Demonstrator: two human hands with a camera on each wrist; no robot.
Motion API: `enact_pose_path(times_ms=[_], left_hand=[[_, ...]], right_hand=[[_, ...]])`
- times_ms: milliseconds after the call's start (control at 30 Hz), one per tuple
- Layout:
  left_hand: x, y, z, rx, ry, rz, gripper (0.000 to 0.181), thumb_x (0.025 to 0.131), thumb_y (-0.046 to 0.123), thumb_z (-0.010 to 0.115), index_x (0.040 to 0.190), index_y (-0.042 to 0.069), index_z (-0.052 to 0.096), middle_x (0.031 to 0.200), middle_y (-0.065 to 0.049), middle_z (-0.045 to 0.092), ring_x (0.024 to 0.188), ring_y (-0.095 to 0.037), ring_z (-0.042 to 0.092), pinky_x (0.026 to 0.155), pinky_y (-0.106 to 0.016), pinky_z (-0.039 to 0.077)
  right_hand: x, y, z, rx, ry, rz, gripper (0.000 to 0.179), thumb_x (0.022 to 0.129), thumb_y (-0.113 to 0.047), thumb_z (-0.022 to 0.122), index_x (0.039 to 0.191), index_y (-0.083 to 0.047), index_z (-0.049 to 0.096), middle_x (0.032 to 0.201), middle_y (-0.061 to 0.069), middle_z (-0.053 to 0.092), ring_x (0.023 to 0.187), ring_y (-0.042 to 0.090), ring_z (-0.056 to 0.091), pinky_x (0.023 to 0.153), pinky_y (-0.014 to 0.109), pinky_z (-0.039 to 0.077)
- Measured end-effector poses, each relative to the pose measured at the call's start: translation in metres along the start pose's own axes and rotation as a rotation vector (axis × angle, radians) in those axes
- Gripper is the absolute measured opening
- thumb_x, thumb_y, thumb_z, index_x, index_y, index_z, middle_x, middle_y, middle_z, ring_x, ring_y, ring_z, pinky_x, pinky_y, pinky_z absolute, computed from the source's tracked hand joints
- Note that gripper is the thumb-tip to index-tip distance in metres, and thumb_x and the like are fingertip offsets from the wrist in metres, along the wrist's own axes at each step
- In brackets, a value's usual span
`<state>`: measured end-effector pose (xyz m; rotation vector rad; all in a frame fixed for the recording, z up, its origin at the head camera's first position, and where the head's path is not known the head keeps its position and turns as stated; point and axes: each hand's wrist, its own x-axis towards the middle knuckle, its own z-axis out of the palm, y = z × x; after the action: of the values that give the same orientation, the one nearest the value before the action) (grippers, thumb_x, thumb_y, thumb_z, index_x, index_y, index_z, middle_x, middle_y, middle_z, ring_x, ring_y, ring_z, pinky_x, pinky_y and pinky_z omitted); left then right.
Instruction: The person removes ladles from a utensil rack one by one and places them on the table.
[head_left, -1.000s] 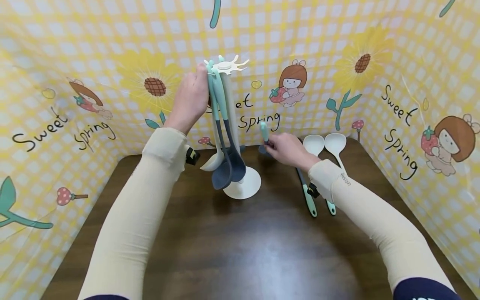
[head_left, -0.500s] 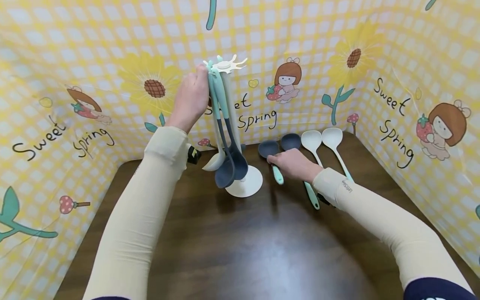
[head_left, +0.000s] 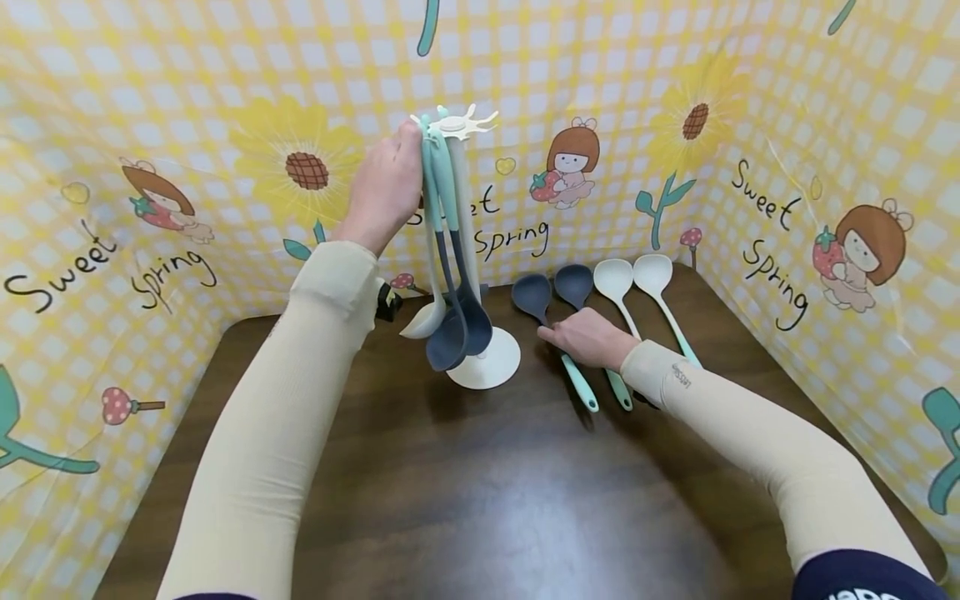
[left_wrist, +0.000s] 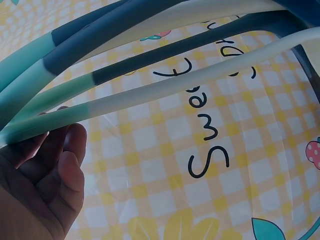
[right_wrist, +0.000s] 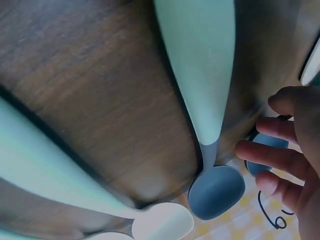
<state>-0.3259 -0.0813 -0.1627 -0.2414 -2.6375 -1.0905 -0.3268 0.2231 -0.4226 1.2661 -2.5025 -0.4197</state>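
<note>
At the top of a white stand (head_left: pixel 501 367), my left hand (head_left: pixel 381 182) grips the upper end of a white ladle (head_left: pixel 424 321) with a mint handle. Its fingers (left_wrist: pixel 75 142) curl behind that handle in the left wrist view. Two dark blue ladles (head_left: pixel 447 343) hang close beside it. To the right, my right hand (head_left: pixel 588 338) pinches the neck of another dark blue ladle (head_left: pixel 531 293), bowl toward the back wall, mint handle slanting forward low over the table. In the right wrist view, part of this ladle's bowl (right_wrist: pixel 267 142) shows behind the fingers.
A second dark blue ladle (head_left: pixel 573 285) lies partly under my right hand. Two white ladles (head_left: pixel 615 277) lie farther right, bowls near the back wall. A yellow checked cloth (head_left: pixel 637 75) encloses the brown table (head_left: pixel 420 483). Bare hooks (head_left: pixel 480 123) stick out at the stand's right.
The right hand has brought its dark blue ladle down from an upright pose to nearly flat beside the others, shifting slightly forward. The left hand keeps its place at the stand's top.
</note>
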Motion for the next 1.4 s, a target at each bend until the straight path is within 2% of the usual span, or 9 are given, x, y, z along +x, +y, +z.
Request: enact_pose_path(times_ms=[367, 567, 667, 800, 967, 1033, 1100, 1233, 1400], left_hand=[[0.005, 0.002, 0.004, -0.002, -0.002, -0.012, 0.062, 0.1, 0.06, 0.005, 0.072, 0.017, 0.04, 0.07, -0.007, 0.049, 0.063, -0.024, 0.049, 0.064, -0.036, 0.041], [0.006, 0.007, 0.0, -0.032, 0.007, -0.023, 0.062, 0.1, 0.06, 0.006, 0.073, 0.017, 0.041, 0.071, -0.006, 0.049, 0.065, -0.024, 0.049, 0.065, -0.036, 0.04], [0.007, 0.008, 0.0, -0.029, 0.011, -0.021, 0.061, 0.1, 0.061, 0.007, 0.073, 0.018, 0.041, 0.072, -0.005, 0.047, 0.065, -0.023, 0.047, 0.065, -0.035, 0.04], [0.006, 0.007, 0.001, -0.035, 0.008, -0.033, 0.062, 0.1, 0.061, 0.007, 0.072, 0.017, 0.041, 0.07, -0.005, 0.048, 0.063, -0.022, 0.049, 0.063, -0.035, 0.041], [0.004, 0.004, 0.004, -0.046, 0.013, -0.04, 0.061, 0.1, 0.059, 0.008, 0.071, 0.017, 0.041, 0.068, -0.004, 0.047, 0.062, -0.021, 0.047, 0.063, -0.035, 0.04], [0.004, 0.004, 0.004, -0.058, 0.016, -0.036, 0.061, 0.101, 0.059, 0.009, 0.07, 0.017, 0.041, 0.066, -0.002, 0.046, 0.059, -0.021, 0.045, 0.061, -0.035, 0.039], [0.004, 0.004, 0.004, -0.06, 0.015, -0.028, 0.061, 0.101, 0.058, 0.01, 0.069, 0.017, 0.041, 0.064, -0.001, 0.045, 0.058, -0.02, 0.044, 0.06, -0.034, 0.039], [0.006, 0.003, 0.004, -0.037, 0.019, -0.016, 0.061, 0.101, 0.056, 0.009, 0.068, 0.017, 0.041, 0.062, -0.001, 0.045, 0.057, -0.02, 0.044, 0.059, -0.034, 0.039], [0.008, 0.003, 0.004, 0.006, 0.051, -0.005, 0.06, 0.101, 0.055, 0.008, 0.069, 0.017, 0.04, 0.065, -0.002, 0.043, 0.06, -0.021, 0.042, 0.061, -0.033, 0.037]], right_hand=[[-0.006, -0.012, 0.0, -0.074, -0.129, 0.037, 0.011, 0.099, -0.01, 0.06, 0.107, -0.015, 0.053, 0.074, 0.005, 0.059, 0.044, 0.015, 0.04, 0.04, 0.03, 0.026], [-0.001, -0.008, -0.024, 0.035, 0.01, 0.098, 0.015, 0.094, -0.011, 0.06, 0.108, -0.014, 0.061, 0.072, 0.004, 0.06, 0.048, 0.017, 0.047, 0.041, 0.035, 0.035], [0.015, -0.004, -0.061, 0.184, 0.139, 0.185, 0.016, 0.091, -0.013, 0.06, 0.107, -0.014, 0.065, 0.076, 0.003, 0.065, 0.055, 0.02, 0.057, 0.044, 0.04, 0.044], [0.047, 0.007, -0.124, 0.385, 0.293, 0.337, 0.017, 0.098, -0.021, 0.054, 0.101, -0.015, 0.07, 0.079, 0.001, 0.069, 0.064, 0.019, 0.062, 0.055, 0.041, 0.049], [0.09, 0.03, -0.197, 0.821, 0.558, 0.508, 0.032, 0.105, -0.027, 0.044, 0.09, -0.013, 0.069, 0.077, 0.003, 0.066, 0.059, 0.021, 0.058, 0.06, 0.031, 0.046], [0.105, 0.041, -0.219, 1.037, 0.634, 0.593, 0.036, 0.105, -0.031, 0.044, 0.087, -0.012, 0.069, 0.077, 0.004, 0.067, 0.055, 0.021, 0.058, 0.053, 0.029, 0.045], [0.117, 0.051, -0.236, 1.239, 0.666, 0.653, 0.038, 0.105, -0.032, 0.046, 0.084, -0.009, 0.067, 0.072, 0.005, 0.064, 0.049, 0.02, 0.054, 0.047, 0.027, 0.042], [0.134, 0.062, -0.252, 1.576, 0.612, 0.676, 0.038, 0.104, -0.025, 0.05, 0.075, -0.002, 0.058, 0.06, 0.007, 0.054, 0.04, 0.016, 0.039, 0.04, 0.025, 0.028], [0.144, 0.061, -0.252, 1.725, 0.625, 0.605, 0.037, 0.101, -0.012, 0.046, 0.066, -0.002, 0.048, 0.053, 0.006, 0.044, 0.039, 0.015, 0.031, 0.042, 0.025, 0.023]])
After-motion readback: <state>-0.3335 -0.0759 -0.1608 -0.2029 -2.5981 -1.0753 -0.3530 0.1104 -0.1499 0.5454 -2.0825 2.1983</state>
